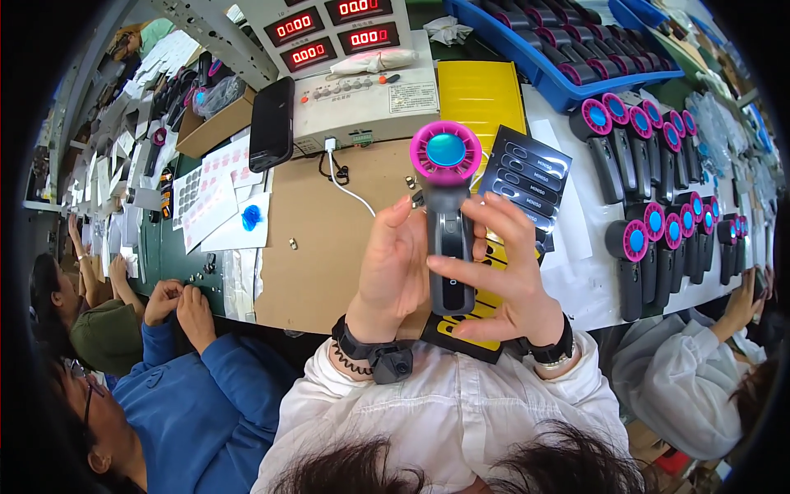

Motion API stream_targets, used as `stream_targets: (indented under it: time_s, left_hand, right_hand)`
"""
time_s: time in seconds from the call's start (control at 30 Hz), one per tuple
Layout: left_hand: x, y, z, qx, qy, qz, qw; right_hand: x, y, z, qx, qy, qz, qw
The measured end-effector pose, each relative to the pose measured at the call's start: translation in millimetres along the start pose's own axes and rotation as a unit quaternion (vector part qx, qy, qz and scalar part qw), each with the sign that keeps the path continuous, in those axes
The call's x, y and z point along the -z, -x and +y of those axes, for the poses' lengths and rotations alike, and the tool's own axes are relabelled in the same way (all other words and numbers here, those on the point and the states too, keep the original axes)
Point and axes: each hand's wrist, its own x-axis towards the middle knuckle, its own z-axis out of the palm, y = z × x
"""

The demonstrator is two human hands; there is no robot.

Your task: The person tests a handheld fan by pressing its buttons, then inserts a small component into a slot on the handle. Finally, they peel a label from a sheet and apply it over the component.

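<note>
A dark grey handheld fan (pixel 452 239) with a pink grille and a shiny blue centre stands upright in front of me, between both hands. My left hand (pixel 389 267) grips it from the left, thumb pointing up and the other fingers mostly hidden behind the handle. From the right, my right hand (pixel 514 276) holds the handle, with one finger reaching across its front. Below the fan lies a black and yellow sheet (pixel 485 329), partly covered by the hands. Just beyond, a black sheet of printed labels (pixel 527 177) rests on the table.
A test box with red digits (pixel 362 90), a black phone (pixel 271 123) and a white cable (pixel 350 185) stand ahead. Several finished-looking fans (pixel 634 239) lie at right, below a blue crate (pixel 568 95). Co-workers sit on both sides; one wears a blue sleeve (pixel 239 354).
</note>
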Motion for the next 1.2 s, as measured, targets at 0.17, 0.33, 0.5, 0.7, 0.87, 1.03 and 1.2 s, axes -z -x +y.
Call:
stream_targets:
  time_s: [0.17, 0.33, 0.5, 0.7, 0.87, 1.03, 1.2]
  left_hand:
    - [-5, -2, -1, 0.017, 0.011, 0.022, 1.0]
    - [5, 2, 0, 0.039, 0.013, 0.027, 0.999]
    - [0, 5, 2, 0.035, -0.079, 0.023, 0.996]
    - [1, 5, 1, 0.039, -0.157, -0.032, 0.986]
    - [-6, 6, 1, 0.029, -0.17, -0.027, 0.985]
    - [-7, 6, -2, 0.014, -0.196, -0.005, 0.981]
    - [-7, 7, -3, 0.018, -0.224, 0.001, 0.974]
  right_hand:
    - [-6, 12, -5, 0.019, -0.049, 0.018, 0.998]
    - [-2, 21, -8, -0.017, -0.176, -0.006, 0.984]
    - [-8, 12, -5, -0.165, -0.306, 0.156, 0.925]
    - [-13, -16, -14, -0.31, -0.478, 0.21, 0.794]
    - [-14, -15, -8, -0.293, -0.528, 0.142, 0.785]
    - [-19, -14, -6, -0.278, -0.494, 0.159, 0.808]
    - [-19, -15, -6, -0.288, -0.493, 0.175, 0.802]
